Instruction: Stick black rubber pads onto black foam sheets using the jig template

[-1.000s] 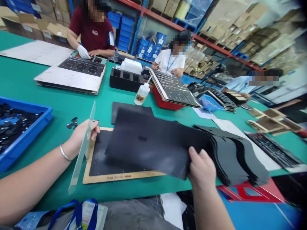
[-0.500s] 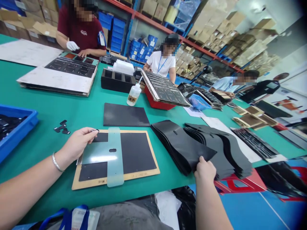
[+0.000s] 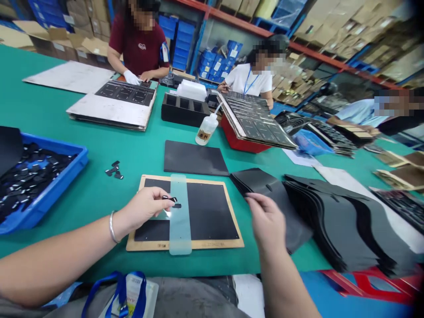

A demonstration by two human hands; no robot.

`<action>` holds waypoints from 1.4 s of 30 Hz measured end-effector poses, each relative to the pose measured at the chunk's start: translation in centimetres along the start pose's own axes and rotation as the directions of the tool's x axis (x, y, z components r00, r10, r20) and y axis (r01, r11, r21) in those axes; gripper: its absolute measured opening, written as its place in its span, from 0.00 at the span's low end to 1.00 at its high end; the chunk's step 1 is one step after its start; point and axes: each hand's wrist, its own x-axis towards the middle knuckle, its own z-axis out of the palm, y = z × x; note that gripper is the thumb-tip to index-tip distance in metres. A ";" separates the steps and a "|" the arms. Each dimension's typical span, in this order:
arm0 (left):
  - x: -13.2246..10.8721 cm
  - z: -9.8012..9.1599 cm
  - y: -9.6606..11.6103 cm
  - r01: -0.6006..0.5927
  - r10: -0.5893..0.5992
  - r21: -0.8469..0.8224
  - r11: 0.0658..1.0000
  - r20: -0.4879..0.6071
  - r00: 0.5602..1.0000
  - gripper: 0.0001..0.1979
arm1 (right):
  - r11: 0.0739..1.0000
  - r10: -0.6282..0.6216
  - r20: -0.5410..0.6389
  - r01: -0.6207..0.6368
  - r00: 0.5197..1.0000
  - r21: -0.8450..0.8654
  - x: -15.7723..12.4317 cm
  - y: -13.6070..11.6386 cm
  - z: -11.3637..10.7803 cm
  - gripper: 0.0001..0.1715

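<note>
Left fingers (image 3: pixel 160 205) moved beside strip slot (image 3: pixel 178 206), black tab (image 3: pixel 171 199) at their tips

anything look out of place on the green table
Mildly: a few small black pieces lie loose on the green table beside the blue tray, which holds many similar ones; they may be set out deliberately.

The green tabletop (image 3: pixel 109 247) looks smooth and matt to me. Toward its near edge, the board (image 3: pixel 215 244) shows a pale, wood-like rim around dull black; the template (image 3: pixel 180 236) across it is glossy, see-through plastic. The sheets (image 3: pixel 291 214) are smooth, matt, the bin (image 3: pixel 77 162) shinier blue plastic, the bangle (image 3: pixel 111 227) polished metal.
</note>
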 end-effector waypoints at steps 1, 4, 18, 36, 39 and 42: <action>-0.1 0.2 0.0 -0.001 0.001 0.016 1.000 0.010 1.000 0.09 | 0.996 -0.068 0.170 0.056 0.983 0.073 -0.9 -2.5 1.8 0.13; -0.3 0.3 0.0 -0.012 0.011 0.036 0.999 0.037 0.999 0.09 | 0.946 -0.291 0.492 0.170 0.820 0.275 -3.5 -8.3 6.1 0.09; -0.4 0.1 0.0 -0.045 0.028 0.120 0.992 0.139 0.990 0.10 | 0.927 -0.352 0.517 0.215 0.780 0.308 -4.8 -9.2 9.7 0.10; -0.4 0.3 -0.2 -0.096 0.067 0.204 0.974 0.145 0.987 0.09 | 0.768 -0.582 0.554 0.626 0.595 0.136 -4.4 -8.8 8.4 0.14; -0.4 0.3 -0.2 -0.097 0.065 0.211 0.973 0.154 0.986 0.09 | 0.767 -0.580 0.562 0.627 0.589 0.135 -4.3 -8.7 8.1 0.14; -0.5 0.3 -0.1 -0.097 0.061 0.223 0.970 0.161 0.985 0.09 | 0.776 -0.568 0.565 0.618 0.599 0.124 -4.4 -8.9 8.0 0.12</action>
